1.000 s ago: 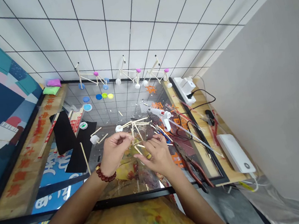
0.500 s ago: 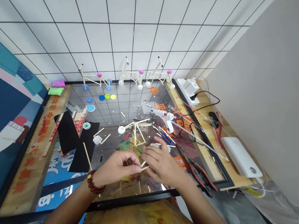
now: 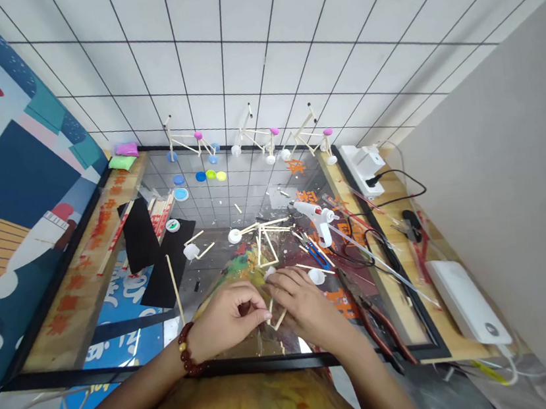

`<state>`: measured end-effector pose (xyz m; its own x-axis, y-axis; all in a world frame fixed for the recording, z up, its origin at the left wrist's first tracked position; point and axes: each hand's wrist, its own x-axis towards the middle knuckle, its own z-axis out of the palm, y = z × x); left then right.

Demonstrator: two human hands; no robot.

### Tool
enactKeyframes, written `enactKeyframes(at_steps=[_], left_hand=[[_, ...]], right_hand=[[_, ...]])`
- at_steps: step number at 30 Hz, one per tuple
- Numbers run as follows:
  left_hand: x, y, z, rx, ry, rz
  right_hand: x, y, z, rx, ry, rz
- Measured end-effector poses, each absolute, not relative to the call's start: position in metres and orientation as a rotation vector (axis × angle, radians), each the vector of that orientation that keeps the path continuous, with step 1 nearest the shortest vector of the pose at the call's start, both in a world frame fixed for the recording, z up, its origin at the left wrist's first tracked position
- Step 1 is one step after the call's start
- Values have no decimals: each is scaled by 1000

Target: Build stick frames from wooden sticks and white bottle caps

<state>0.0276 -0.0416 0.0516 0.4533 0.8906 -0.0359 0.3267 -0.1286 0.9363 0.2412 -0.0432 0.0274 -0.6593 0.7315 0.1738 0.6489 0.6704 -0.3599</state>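
Observation:
My left hand [image 3: 234, 318] is closed, thumb and forefinger pinching at the end of thin wooden sticks [image 3: 280, 320]. These form a small V between my hands. My right hand [image 3: 301, 304] curls over the other part of the sticks, its fingers hiding most of it. A white bottle cap [image 3: 270, 272] peeks out by the right fingertips. Just beyond my hands stands a stick frame [image 3: 267, 245] with a white cap wheel [image 3: 234, 236] at its left end. Another white cap [image 3: 317, 277] lies right of my right hand.
A white glue gun [image 3: 318, 217], blue-handled cutters [image 3: 317, 252] and large pliers [image 3: 374, 318] lie to the right. Several stick bicycle models stand along the back, one with a pink seat [image 3: 198, 135]. Black sheets [image 3: 171, 263] and loose sticks lie left. A power strip [image 3: 361, 170] sits at right.
The view has shifted, so the table appears farther right. My right hand has flattened and lowered over the sticks, and the sticks now show as a V opening away from me.

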Motion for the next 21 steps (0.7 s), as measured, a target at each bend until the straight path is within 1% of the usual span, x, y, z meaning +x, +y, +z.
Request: enactKeyframes(at_steps=[8, 10, 13, 15, 18, 19, 21], left_hand=[[-8, -34, 55, 1822, 1222, 828], [-5, -18, 60, 1961, 1286, 889], [17, 19, 70, 2290, 1419, 967], [40, 48, 75, 2459, 1483, 888], [74, 80, 79, 2583, 1472, 633], [83, 85, 79, 2598, 1437, 569], [96, 87, 77, 2564, 1297, 562]], right_hand=[[262, -44, 31, -1017, -2594, 400], [266, -40, 32, -1073, -2480, 399], [269, -28, 31, -1276, -2190, 460], [270, -18, 29, -1389, -2028, 529], [270, -6, 24, -1454, -1920, 616], [271, -4, 23, -1453, -1896, 642], [272, -1, 22, -1445, -1852, 691]])
